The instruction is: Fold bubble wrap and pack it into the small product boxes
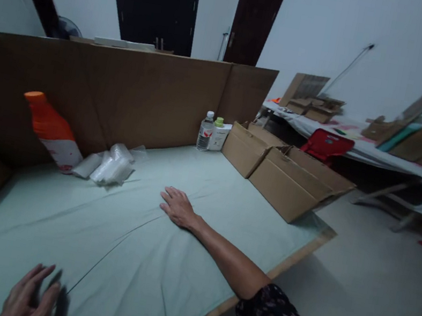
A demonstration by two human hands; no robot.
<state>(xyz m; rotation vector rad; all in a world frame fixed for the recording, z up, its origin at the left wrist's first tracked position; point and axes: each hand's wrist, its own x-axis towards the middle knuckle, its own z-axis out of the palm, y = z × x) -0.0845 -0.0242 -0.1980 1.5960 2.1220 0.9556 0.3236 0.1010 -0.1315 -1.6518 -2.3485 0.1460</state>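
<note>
A pale green cloth [125, 252] covers the table, with soft wrinkles across it. My right hand [179, 207] lies flat on the cloth near its middle, palm down and fingers stretched out. At the lower left, my left hand [32, 294] hovers over or rests on the cloth, its thumb and fingers apart and nothing visible between them. A thin dark line [113, 247] curves from beside my left hand up to my right hand; whether it is a thread or a crease I cannot tell. The lower part of my left hand is cut off by the frame.
Cardboard panels [156, 99] wall the table's far and left sides. Along the back stand an orange-and-white bottle [52, 133], clear plastic packets [111, 165], a water bottle [205, 131] and a white bottle [219, 135]. Two cardboard boxes [284, 179] sit at the right edge.
</note>
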